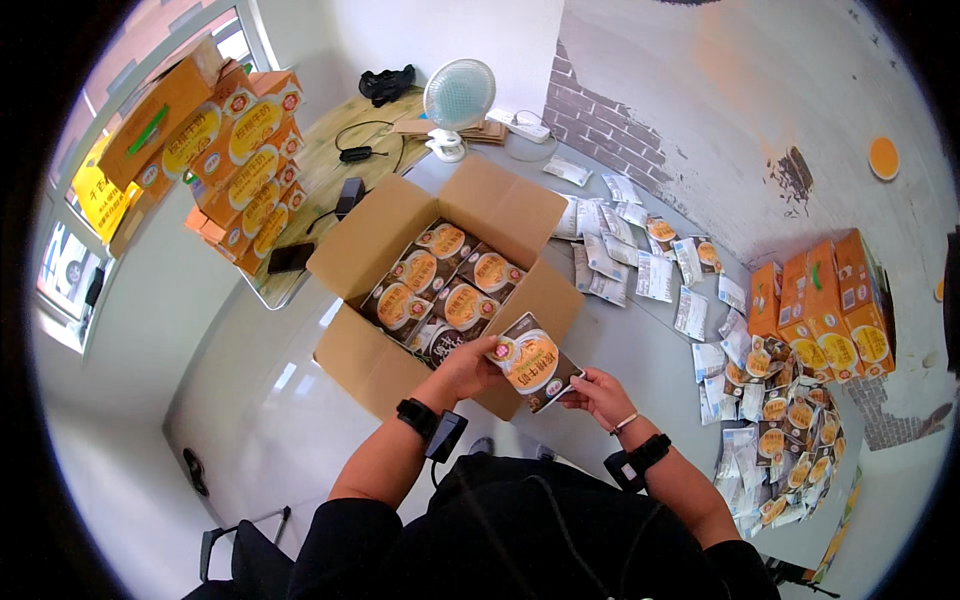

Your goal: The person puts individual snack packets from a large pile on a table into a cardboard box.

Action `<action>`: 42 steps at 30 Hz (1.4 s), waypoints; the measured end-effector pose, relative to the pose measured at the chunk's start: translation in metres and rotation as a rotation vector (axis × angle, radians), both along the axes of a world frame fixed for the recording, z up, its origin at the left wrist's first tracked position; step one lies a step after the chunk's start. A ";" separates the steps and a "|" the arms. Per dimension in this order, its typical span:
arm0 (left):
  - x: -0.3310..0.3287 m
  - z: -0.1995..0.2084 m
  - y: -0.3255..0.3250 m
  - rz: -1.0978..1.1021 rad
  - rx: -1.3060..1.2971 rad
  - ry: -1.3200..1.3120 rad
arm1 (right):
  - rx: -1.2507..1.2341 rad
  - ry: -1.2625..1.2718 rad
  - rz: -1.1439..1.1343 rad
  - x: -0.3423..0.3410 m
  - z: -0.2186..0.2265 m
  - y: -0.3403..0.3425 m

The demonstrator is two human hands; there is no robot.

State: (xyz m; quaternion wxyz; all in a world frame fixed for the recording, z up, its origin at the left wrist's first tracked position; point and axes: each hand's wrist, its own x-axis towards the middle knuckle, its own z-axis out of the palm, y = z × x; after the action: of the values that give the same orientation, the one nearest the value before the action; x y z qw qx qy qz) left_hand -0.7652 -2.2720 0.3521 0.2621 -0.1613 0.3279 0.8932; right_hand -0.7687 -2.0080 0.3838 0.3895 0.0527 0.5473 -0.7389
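Observation:
Between my two hands is a flat brown packet (pixel 534 362) with an orange bowl picture, held up over the near right flap of a cardboard box. My left hand (pixel 470 368) grips its left edge, and my right hand (pixel 598 398) pinches its lower right corner. The open cardboard box (pixel 350 350) stands on the table to the left, flaps spread outward. Inside it, similar brown packets (pixel 419 270) lie side by side in rows, faces up. Part of the box's near corner is hidden by my left hand.
Loose sachets (pixel 655 277) scatter along the grey table's right side, with a heap of brown sachets (pixel 790 430) nearer me. Orange cartons (pixel 815 310) stand by the wall. More orange cartons (pixel 250 165) are stacked at the left. A small fan (pixel 459 95) and a phone (pixel 291 258) sit farther back.

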 end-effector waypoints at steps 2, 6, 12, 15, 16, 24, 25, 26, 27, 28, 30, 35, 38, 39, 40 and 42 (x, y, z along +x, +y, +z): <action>0.002 0.002 -0.018 0.003 -0.029 0.025 | -0.005 -0.017 0.023 -0.007 -0.005 -0.013; 0.005 0.010 -0.047 0.073 -0.215 0.029 | 0.009 -0.058 0.057 -0.020 -0.004 -0.045; 0.006 0.012 -0.099 0.140 -0.449 0.051 | 0.057 -0.064 0.140 -0.032 0.003 -0.100; 0.002 0.030 -0.113 0.159 -0.587 0.105 | 0.071 -0.069 0.160 -0.041 -0.001 -0.122; 0.000 0.033 -0.118 0.147 -0.622 0.101 | 0.074 -0.073 0.165 -0.044 -0.003 -0.129; -0.020 0.039 -0.155 -0.011 -0.995 0.062 | 0.090 -0.213 0.125 -0.053 -0.002 -0.175; -0.021 0.032 -0.159 -0.015 -1.036 0.051 | 0.058 -0.264 0.117 -0.053 -0.001 -0.181; -0.024 0.025 -0.163 -0.022 -1.076 0.041 | 0.026 -0.314 0.117 -0.054 0.000 -0.185; -0.028 0.017 -0.169 -0.077 -1.190 0.090 | -0.007 -0.364 0.116 -0.055 -0.001 -0.188; -0.033 0.005 -0.177 -0.135 -1.301 0.139 | -0.039 -0.414 0.113 -0.055 -0.001 -0.192; -0.043 -0.007 -0.184 -0.237 -1.480 0.225 | -0.075 -0.477 0.056 -0.053 -0.001 -0.197; -0.065 -0.030 -0.182 -0.565 -1.933 0.590 | -0.098 -0.563 -0.078 -0.051 0.000 -0.207; -0.075 -0.045 -0.183 -0.965 -2.073 0.856 | -0.099 -0.594 -0.100 -0.050 0.000 -0.209; -0.080 -0.058 -0.183 -1.004 -2.075 0.887 | -0.114 -0.601 -0.090 -0.049 -0.002 -0.210; -0.084 -0.082 -0.187 -1.039 -2.078 0.902 | -0.124 -0.611 -0.068 -0.047 -0.003 -0.214; -0.088 -0.098 -0.190 -1.052 -2.059 0.857 | -0.144 -0.608 -0.034 -0.046 -0.009 -0.215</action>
State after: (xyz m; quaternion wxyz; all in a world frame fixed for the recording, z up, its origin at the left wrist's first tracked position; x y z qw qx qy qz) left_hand -0.8533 -2.4620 0.2539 0.2120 0.1648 0.9632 -0.0148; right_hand -0.8147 -2.2234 0.3752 0.5257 0.2527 0.3507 -0.7327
